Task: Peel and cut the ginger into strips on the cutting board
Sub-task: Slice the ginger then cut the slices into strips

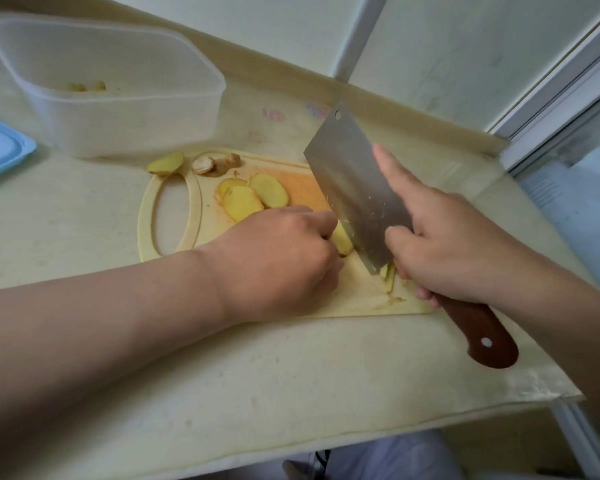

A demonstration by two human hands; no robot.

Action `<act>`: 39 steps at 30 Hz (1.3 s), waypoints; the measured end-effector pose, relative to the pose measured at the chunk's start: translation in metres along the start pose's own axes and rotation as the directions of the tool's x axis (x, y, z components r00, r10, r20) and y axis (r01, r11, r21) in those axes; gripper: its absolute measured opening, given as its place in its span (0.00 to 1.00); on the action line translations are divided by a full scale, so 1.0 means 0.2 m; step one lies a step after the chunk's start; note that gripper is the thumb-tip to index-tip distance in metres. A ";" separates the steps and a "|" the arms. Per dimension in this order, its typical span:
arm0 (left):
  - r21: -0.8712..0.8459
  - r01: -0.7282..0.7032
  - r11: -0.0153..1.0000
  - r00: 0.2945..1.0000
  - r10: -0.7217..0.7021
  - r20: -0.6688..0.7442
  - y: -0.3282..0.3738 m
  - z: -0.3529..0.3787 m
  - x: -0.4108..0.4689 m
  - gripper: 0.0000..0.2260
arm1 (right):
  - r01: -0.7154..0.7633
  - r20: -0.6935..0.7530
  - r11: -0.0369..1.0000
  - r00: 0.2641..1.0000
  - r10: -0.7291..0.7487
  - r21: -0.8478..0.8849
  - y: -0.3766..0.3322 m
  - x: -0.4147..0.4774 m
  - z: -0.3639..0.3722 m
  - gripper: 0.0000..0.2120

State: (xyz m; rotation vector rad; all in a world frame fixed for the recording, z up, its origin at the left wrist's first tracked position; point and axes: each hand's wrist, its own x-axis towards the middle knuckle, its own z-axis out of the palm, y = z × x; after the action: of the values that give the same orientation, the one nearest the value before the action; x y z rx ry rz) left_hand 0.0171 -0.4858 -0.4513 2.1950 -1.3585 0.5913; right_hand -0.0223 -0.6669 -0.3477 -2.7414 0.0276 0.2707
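A pale cutting board [174, 188] with a handle hole lies on the counter. My right hand [454, 247] grips a cleaver [354, 188] by its brown wooden handle, forefinger stretched along the blade's flat. The blade's edge rests on a ginger slice [343, 241], which my left hand [284, 258] holds down with curled fingers. Thin ginger strips [390, 277] lie just right of the blade. Three peeled ginger slices [253, 197] overlap behind my left hand. Ginger offcuts and peel [201, 164] sit at the board's far edge.
A translucent plastic tub [118, 126] with a few ginger pieces inside stands at the back left. Its blue lid [0, 147] lies at the left edge. A wall and a window frame [555, 98] close off the back and right. The counter's front edge runs near me.
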 end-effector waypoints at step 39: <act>0.018 0.037 0.999 0.999 -0.037 0.002 0.01 -0.02 0.00 0.21 | 0.062 -0.124 0.997 0.991 -0.054 0.055 0.04 -0.11 0.07 0.43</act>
State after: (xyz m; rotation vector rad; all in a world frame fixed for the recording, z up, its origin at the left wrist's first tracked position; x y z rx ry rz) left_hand 0.0149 -0.4845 -0.4479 2.2306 -1.3161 0.5895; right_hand -0.0480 -0.6696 -0.3596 -2.6912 -0.0108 0.0840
